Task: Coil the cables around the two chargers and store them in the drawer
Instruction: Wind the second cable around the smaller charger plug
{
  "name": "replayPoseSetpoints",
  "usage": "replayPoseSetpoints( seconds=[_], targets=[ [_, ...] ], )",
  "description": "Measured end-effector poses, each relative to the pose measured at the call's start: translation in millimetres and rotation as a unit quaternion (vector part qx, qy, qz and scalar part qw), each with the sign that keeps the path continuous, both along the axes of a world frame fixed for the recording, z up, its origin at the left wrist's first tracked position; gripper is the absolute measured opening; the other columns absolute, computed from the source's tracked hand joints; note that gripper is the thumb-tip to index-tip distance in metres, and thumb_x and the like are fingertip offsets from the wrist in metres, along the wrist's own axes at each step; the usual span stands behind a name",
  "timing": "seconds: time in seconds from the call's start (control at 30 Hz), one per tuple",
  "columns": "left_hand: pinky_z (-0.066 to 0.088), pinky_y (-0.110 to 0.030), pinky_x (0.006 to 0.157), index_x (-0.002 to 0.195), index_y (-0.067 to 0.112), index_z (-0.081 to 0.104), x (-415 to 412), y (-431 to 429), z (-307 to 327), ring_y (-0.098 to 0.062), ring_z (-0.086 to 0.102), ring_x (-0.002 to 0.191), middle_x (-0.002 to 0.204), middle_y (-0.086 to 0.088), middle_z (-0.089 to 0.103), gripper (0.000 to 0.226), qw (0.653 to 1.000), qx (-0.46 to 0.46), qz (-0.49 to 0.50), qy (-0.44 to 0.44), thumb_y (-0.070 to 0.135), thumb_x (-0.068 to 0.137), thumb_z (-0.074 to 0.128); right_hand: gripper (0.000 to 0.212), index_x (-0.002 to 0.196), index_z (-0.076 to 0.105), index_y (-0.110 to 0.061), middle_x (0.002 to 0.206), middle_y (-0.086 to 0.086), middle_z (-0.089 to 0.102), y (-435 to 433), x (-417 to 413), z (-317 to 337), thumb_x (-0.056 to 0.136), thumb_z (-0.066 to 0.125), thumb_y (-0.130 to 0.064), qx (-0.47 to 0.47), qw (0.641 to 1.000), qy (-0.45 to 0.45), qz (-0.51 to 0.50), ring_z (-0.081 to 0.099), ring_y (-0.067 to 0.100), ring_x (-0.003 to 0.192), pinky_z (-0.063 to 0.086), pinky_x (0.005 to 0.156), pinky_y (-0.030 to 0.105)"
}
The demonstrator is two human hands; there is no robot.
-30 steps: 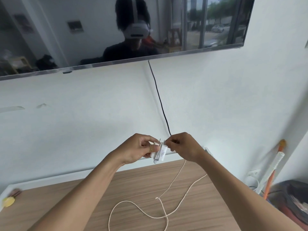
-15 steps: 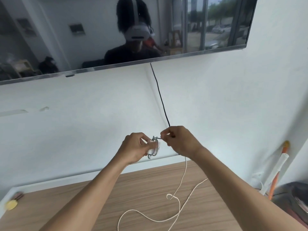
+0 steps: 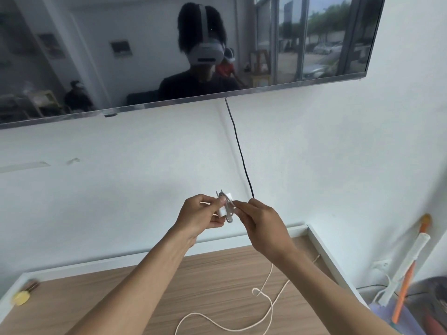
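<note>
A small white charger (image 3: 223, 209) with its metal prongs pointing up is held in the air above the wooden table top (image 3: 121, 296). My left hand (image 3: 199, 215) grips the charger's body between thumb and fingers. Several turns of the white cable lie wound round it. My right hand (image 3: 260, 223) pinches the cable right beside the charger. The loose cable (image 3: 268, 303) drops from under my right wrist and lies in loops on the wood. Only one charger is in view, and no drawer shows.
A wall-mounted TV (image 3: 169, 52) hangs above, with a black cord (image 3: 240, 151) running down the wall behind my hands. A small yellow item (image 3: 21, 298) lies at the table's left edge. An orange-and-white pole (image 3: 408, 269) and clutter stand right of the table's white rim (image 3: 331, 257).
The charger has turned in my left hand and another stretch of cable has gone round it. My right hand came down from above to its right side. The loose loops on the table shifted.
</note>
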State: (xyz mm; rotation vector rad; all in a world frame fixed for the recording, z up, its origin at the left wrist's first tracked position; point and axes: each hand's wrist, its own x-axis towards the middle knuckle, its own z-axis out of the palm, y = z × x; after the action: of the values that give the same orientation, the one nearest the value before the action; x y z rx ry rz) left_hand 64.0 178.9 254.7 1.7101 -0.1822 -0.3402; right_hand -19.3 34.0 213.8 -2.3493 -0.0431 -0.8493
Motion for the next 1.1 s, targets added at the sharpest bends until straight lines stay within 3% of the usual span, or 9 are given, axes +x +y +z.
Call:
replayPoseSetpoints(
  seconds=[0.17, 0.3, 0.5, 0.63, 0.8, 1.0, 1.1],
  targets=[
    [0.061, -0.042, 0.076, 0.112, -0.011, 0.058, -8, -7, 3, -0.036, 0.071, 0.079, 0.096, -0.029, 0.067, 0.045, 0.989, -0.097, -0.046, 0.104, 0.027, 0.090, 0.066, 0.026, 0.118, 0.061, -0.034, 0.092, -0.006, 0.056, -6, -2, 1, 0.095, 0.053, -0.025, -0.046, 0.996, -0.045, -0.065, 0.044, 0.018, 0.046, 0.043, 0.043, 0.031],
    [0.058, -0.049, 0.085, 0.106, -0.003, 0.062, -13, -9, 7, -0.038, 0.069, 0.081, 0.093, -0.026, 0.066, 0.046, 0.977, -0.142, -0.057, 0.146, 0.040, 0.092, 0.059, 0.028, 0.119, 0.060, -0.034, 0.100, -0.007, 0.059, -9, -5, 2, 0.096, 0.045, -0.032, -0.057, 0.996, -0.053, -0.042, 0.048, 0.017, 0.047, 0.047, 0.044, 0.032],
    [0.056, -0.047, 0.089, 0.113, -0.010, 0.062, -12, -5, 10, -0.039, 0.069, 0.091, 0.096, -0.027, 0.071, 0.035, 0.981, -0.092, -0.134, 0.105, 0.019, 0.094, 0.059, 0.029, 0.116, 0.064, -0.034, 0.101, -0.012, 0.059, -20, -12, 6, 0.095, 0.045, -0.030, -0.088, 0.995, -0.041, 0.003, 0.035, 0.007, 0.049, 0.036, 0.048, 0.019],
    [0.056, -0.044, 0.091, 0.118, -0.006, 0.060, -11, 2, 12, -0.040, 0.067, 0.103, 0.112, -0.028, 0.068, 0.029, 0.973, -0.057, -0.210, 0.084, 0.009, 0.094, 0.058, 0.017, 0.102, 0.072, -0.024, 0.098, -0.013, 0.066, -31, -16, 23, 0.094, 0.058, -0.020, -0.011, 0.998, -0.006, 0.057, 0.050, -0.010, 0.057, 0.031, 0.057, 0.006],
    [0.055, -0.038, 0.093, 0.121, -0.004, 0.057, -12, 2, 21, -0.033, 0.068, 0.105, 0.113, -0.023, 0.069, 0.030, 0.963, -0.015, -0.268, 0.019, 0.009, 0.094, 0.057, 0.014, 0.090, 0.074, -0.026, 0.088, -0.008, 0.070, -40, -14, 42, 0.092, 0.062, -0.020, 0.083, 0.991, 0.039, 0.096, 0.046, 0.003, 0.052, 0.032, 0.055, 0.010],
    [0.054, -0.037, 0.095, 0.123, 0.000, 0.058, -12, 6, 27, -0.030, 0.067, 0.109, 0.118, -0.024, 0.066, 0.029, 0.957, -0.007, -0.287, -0.024, 0.002, 0.094, 0.056, 0.016, 0.092, 0.076, -0.026, 0.084, -0.006, 0.069, -40, -11, 53, 0.092, 0.062, -0.019, 0.120, 0.982, 0.075, 0.124, 0.047, 0.003, 0.055, 0.034, 0.057, 0.010],
    [0.055, -0.036, 0.094, 0.122, 0.001, 0.059, -13, 9, 31, -0.028, 0.067, 0.109, 0.119, -0.023, 0.065, 0.029, 0.958, 0.002, -0.285, -0.040, 0.003, 0.093, 0.058, 0.016, 0.090, 0.077, -0.024, 0.083, -0.011, 0.071, -40, -8, 57, 0.092, 0.062, -0.018, 0.173, 0.970, 0.099, 0.138, 0.035, 0.006, 0.045, 0.031, 0.050, 0.011]
  ],
)
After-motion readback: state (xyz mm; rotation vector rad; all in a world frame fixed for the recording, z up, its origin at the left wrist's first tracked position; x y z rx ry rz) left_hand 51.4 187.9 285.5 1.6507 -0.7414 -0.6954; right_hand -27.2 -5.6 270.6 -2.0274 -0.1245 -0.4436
